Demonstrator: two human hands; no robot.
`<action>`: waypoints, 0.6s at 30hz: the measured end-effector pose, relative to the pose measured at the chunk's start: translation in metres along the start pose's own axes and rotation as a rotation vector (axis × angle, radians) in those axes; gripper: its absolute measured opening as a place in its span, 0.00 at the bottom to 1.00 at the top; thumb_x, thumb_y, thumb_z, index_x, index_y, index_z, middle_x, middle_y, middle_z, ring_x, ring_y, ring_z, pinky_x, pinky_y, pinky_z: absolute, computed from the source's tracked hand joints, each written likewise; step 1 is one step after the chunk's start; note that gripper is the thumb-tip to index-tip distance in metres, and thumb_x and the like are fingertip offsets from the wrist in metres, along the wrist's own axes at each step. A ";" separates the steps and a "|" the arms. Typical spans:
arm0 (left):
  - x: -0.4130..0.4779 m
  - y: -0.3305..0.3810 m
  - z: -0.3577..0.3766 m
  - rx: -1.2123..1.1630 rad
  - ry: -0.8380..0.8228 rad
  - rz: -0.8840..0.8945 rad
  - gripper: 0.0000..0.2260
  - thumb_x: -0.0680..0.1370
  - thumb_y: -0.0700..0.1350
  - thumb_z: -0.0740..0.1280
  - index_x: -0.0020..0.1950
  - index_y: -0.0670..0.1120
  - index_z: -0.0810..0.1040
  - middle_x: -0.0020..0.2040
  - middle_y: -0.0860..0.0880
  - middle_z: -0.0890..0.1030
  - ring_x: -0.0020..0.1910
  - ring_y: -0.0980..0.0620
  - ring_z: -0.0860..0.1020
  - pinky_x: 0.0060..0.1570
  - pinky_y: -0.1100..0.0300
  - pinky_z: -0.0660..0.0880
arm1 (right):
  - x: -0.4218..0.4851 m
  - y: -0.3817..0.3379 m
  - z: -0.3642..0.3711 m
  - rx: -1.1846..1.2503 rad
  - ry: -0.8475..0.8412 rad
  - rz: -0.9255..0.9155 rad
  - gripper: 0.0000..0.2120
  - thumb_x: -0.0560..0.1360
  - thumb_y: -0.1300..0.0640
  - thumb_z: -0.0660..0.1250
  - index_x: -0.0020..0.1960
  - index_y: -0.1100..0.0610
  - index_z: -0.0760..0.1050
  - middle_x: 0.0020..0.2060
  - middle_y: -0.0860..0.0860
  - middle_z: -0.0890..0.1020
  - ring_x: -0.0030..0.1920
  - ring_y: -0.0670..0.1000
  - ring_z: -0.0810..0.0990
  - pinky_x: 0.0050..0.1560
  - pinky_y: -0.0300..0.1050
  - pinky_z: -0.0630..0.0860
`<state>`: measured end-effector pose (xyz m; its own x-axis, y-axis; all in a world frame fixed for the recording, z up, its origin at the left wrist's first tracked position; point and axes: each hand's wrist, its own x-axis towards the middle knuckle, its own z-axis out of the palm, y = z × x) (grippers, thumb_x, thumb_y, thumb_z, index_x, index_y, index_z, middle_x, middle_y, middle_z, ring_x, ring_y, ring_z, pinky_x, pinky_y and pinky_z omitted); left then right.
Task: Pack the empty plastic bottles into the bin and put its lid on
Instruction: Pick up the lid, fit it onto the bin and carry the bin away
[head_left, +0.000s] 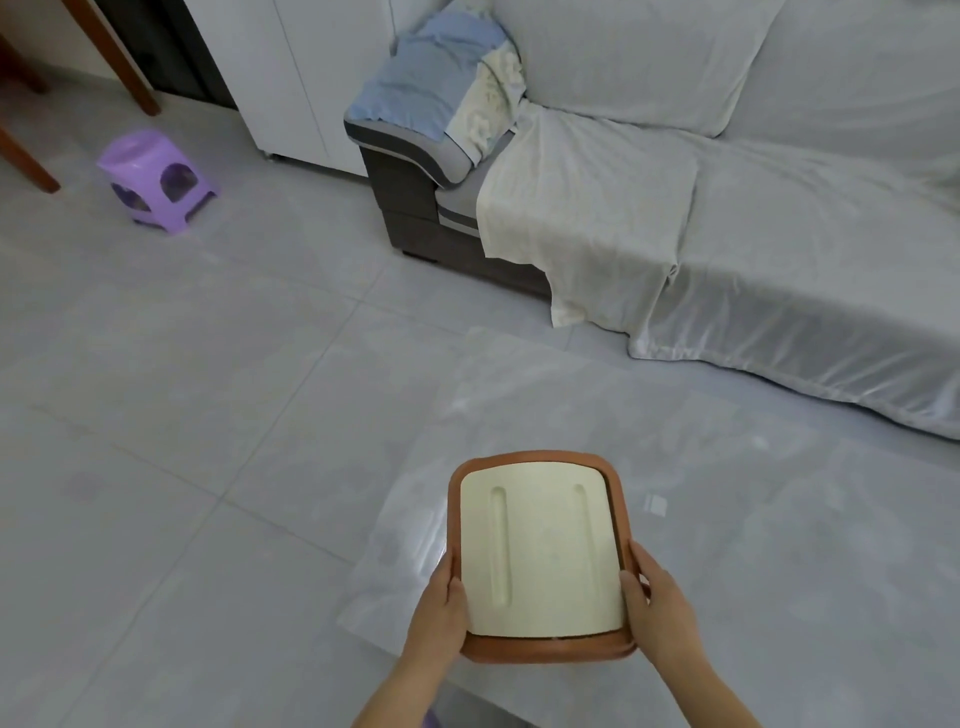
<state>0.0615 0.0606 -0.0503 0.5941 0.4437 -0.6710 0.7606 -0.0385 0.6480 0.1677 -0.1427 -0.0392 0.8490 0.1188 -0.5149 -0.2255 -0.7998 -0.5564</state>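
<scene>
A cream lid (543, 556) with two long grooves lies on top of the brown-rimmed bin (540, 460), which stands on a clear plastic sheet on the floor. My left hand (441, 610) grips the lid's near left edge, thumb on top. At the near right edge my right hand (657, 597) holds the lid the same way. The lid covers the bin's opening, so the inside and any bottles are hidden. No bottles show anywhere else.
A sofa (753, 249) draped in pale cloth fills the right and back, folded clothes (447, 88) on its arm. A purple plastic stool (156, 176) stands far left near wooden legs (130, 73). A white cabinet (291, 78) is behind. Grey tile floor surrounds the bin.
</scene>
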 end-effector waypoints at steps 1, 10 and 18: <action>0.002 -0.002 -0.001 0.004 0.000 -0.027 0.21 0.81 0.46 0.47 0.76 0.53 0.53 0.72 0.52 0.67 0.69 0.47 0.67 0.69 0.46 0.65 | 0.001 0.001 0.001 -0.012 -0.001 0.005 0.21 0.79 0.56 0.56 0.72 0.52 0.63 0.63 0.55 0.76 0.60 0.57 0.76 0.59 0.52 0.72; 0.028 0.012 -0.010 0.212 0.084 0.033 0.21 0.81 0.50 0.48 0.75 0.54 0.55 0.73 0.51 0.68 0.69 0.48 0.69 0.67 0.51 0.67 | 0.018 -0.012 0.001 -0.117 -0.039 -0.060 0.26 0.79 0.53 0.51 0.75 0.45 0.49 0.56 0.54 0.79 0.47 0.52 0.74 0.50 0.45 0.72; 0.034 0.019 -0.017 0.222 -0.031 0.035 0.24 0.78 0.61 0.49 0.74 0.63 0.52 0.65 0.52 0.76 0.59 0.46 0.76 0.56 0.46 0.77 | 0.026 -0.010 0.002 -0.203 -0.075 -0.029 0.26 0.80 0.50 0.47 0.74 0.41 0.40 0.38 0.52 0.79 0.37 0.49 0.75 0.39 0.42 0.71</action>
<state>0.0915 0.0903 -0.0548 0.6262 0.4112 -0.6624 0.7763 -0.2508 0.5783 0.1912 -0.1307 -0.0489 0.8138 0.1808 -0.5523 -0.0944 -0.8966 -0.4326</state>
